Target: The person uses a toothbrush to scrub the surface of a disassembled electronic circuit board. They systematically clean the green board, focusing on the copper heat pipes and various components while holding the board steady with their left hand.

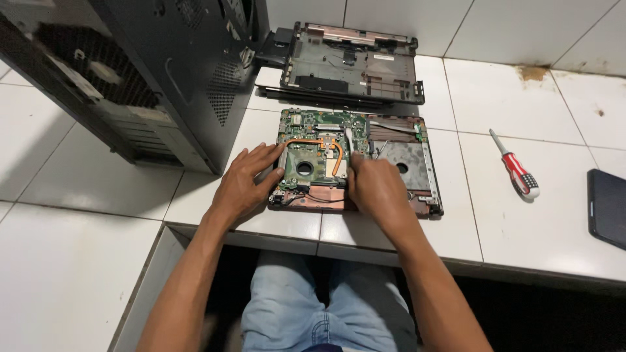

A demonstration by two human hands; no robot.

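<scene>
i am working on an opened laptop base lying in the middle of the frame on the white tiled surface. its green board is sitting in the left half of the base, with a copper heat pipe curving across it.

my left hand is lying flat with the fingers spread, resting on the left edge of the board, the fingertips reaching toward the round hole in it. my right hand is pressing down at the board's right edge, near the middle of the base, with the fingers curled under and bunched; i cannot tell whether they are pinching anything, since the back of the hand is hiding them.

just above the base, at the top centre of the frame, a dark laptop cover is lying against the tiled wall. a black computer tower is filling the upper left, standing just beside the board. a screwdriver with a red and white handle is lying to the right, well apart from my hands, and a dark flat device is showing at the right edge. my knees in blue jeans are showing at the bottom, under the edge of the surface.
</scene>
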